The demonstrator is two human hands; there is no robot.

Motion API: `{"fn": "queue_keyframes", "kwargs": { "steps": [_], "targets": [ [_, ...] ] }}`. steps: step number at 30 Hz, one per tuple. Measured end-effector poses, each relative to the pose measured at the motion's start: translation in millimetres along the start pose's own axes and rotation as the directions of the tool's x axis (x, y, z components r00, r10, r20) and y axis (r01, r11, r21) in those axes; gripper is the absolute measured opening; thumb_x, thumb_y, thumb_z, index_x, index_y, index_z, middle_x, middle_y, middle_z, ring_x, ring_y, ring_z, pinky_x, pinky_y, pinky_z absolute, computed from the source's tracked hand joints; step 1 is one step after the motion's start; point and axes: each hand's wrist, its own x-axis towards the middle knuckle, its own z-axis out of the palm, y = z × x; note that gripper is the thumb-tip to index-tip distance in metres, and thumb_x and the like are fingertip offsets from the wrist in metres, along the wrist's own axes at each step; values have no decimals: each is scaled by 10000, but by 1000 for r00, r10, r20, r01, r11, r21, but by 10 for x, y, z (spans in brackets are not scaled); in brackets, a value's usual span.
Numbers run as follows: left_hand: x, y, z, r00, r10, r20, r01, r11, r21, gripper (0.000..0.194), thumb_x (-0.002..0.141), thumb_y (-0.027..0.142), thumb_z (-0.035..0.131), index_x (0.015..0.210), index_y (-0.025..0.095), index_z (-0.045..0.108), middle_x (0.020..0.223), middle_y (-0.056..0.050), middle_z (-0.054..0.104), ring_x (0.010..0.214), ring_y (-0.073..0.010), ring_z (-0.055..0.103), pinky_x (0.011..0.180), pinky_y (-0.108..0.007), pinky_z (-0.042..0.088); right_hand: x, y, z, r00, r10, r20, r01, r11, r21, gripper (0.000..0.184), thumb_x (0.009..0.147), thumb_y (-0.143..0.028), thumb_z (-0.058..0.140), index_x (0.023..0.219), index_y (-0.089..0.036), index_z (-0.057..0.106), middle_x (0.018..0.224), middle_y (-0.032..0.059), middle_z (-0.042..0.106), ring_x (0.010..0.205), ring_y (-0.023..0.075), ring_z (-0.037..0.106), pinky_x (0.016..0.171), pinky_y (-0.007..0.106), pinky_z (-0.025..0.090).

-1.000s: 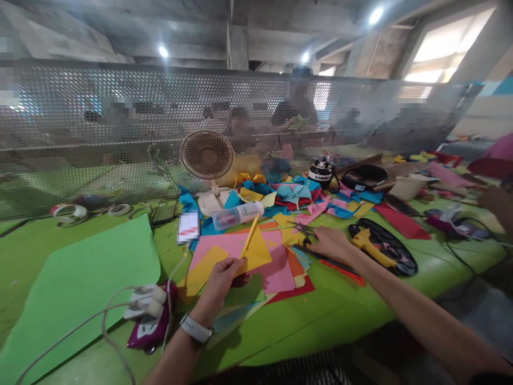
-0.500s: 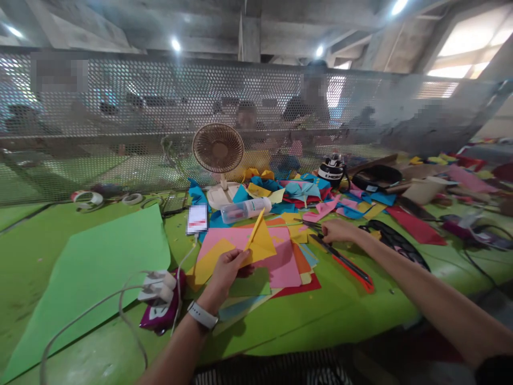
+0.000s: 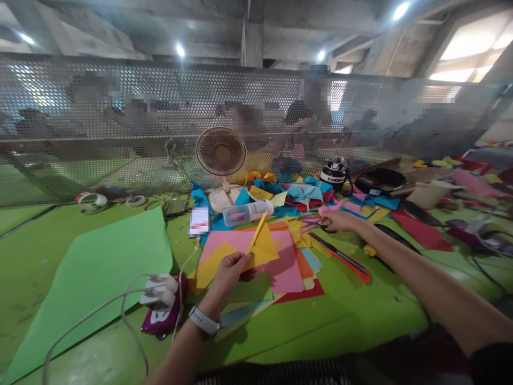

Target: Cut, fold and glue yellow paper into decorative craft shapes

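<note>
In my left hand (image 3: 231, 270) a folded piece of yellow paper (image 3: 265, 247) is pinched by its lower corner, with a narrow strip standing up along its edge. It is held over a pink sheet (image 3: 289, 274) that lies on a stack of coloured papers. My right hand (image 3: 336, 221) is closed around the handles of a pair of scissors (image 3: 311, 221), whose blades point left over yellow scraps. Just below it lies a utility knife (image 3: 340, 255) with a red-orange edge. Part of the scissors' handles is hidden by the fingers.
A large green sheet (image 3: 108, 267) covers the left side. Near it are a power strip (image 3: 164, 313) with cables and a phone (image 3: 199, 221). Behind stand a small fan (image 3: 221, 151), a clear bottle (image 3: 246, 213) and a heap of folded papers (image 3: 302, 192). A perforated screen (image 3: 160, 123) closes off the back.
My right hand has moved slightly up and away with the scissors, apart from the utility knife. My left hand keeps the yellow paper in nearly the same place. The view has shifted a little.
</note>
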Motion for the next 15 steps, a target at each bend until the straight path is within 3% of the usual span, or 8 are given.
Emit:
{"fn": "queue_keyframes", "kwargs": {
  "steps": [5,10,15],
  "targets": [
    [-6,1,10,1000,8,4,-8,1000,1,345,669,481,680,649,151,582,548,-19,646,468,-119,595,484,-207,461,-19,-98,79,997,22,-69,-25,999,-42,352,885,-330,535,1185,-151,501,1094,80,584,913,195,597,780,389,496],
    [-8,-8,25,1000,3,4,-3,1000,-4,348,668,478,684,656,145,581,540,-25,644,457,-122,593,465,-204,451,-24,-143,167,993,48,-106,-54,997,-59,512,765,-225,577,1241,-89,446,1039,171,642,943,273,616,686,318,447],
    [-10,-48,14,1000,8,12,-7,1000,-10,340,691,484,665,672,155,584,551,-19,648,469,-121,599,489,-206,461,-22,-135,189,997,24,-70,-28,998,-56,375,627,-231,613,994,-153,638,963,150,682,888,296,631,623,288,410]
  ]
}}
